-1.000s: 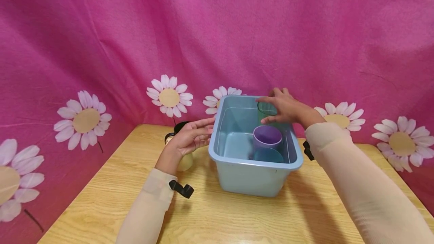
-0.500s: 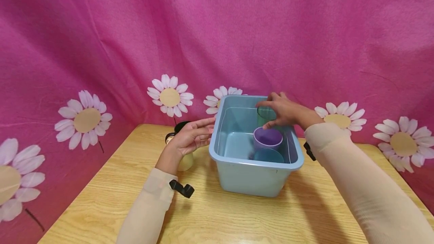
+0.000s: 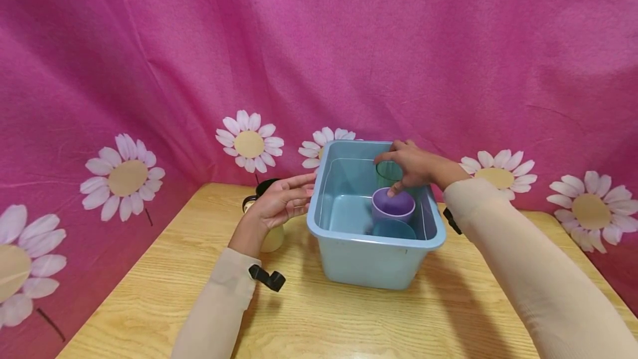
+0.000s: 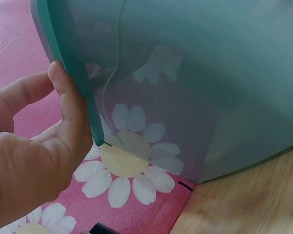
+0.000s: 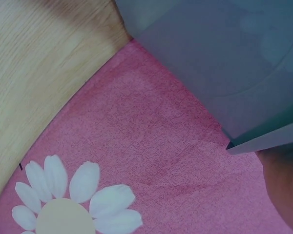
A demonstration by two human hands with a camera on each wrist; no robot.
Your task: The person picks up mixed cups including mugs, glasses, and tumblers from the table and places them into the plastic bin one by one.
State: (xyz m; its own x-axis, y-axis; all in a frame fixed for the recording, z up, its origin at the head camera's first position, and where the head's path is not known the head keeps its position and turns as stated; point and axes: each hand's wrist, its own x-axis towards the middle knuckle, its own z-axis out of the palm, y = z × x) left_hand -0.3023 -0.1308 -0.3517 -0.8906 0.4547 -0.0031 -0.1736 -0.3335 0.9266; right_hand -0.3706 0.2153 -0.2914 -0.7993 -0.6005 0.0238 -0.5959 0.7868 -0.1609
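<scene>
A light blue plastic bin (image 3: 359,262) stands on the table. My left hand (image 3: 279,204) touches the rim at its left side with fairly straight fingers; the left wrist view shows fingertips (image 4: 58,73) against that rim. Reaching into the back right of the bin, my right hand (image 3: 416,165) has fingers and thumb curled about a clear green glass (image 3: 389,173). The thumb overlaps a purple cup (image 3: 394,204) just in front. Nearest me inside the bin is a teal glass (image 3: 394,230). The right wrist view shows mostly the bin's outer wall (image 5: 205,58).
Behind my left hand stands a cream mug (image 3: 271,241) with a black handle, partly hidden. A wooden table (image 3: 299,320) lies beneath everything. The pink cloth (image 3: 349,43) with white flowers hangs behind and at both sides.
My right hand has come down and slightly left, its spread fingers drawing in about the green glass. The glass has shifted slightly left. My left hand has stayed at the rim.
</scene>
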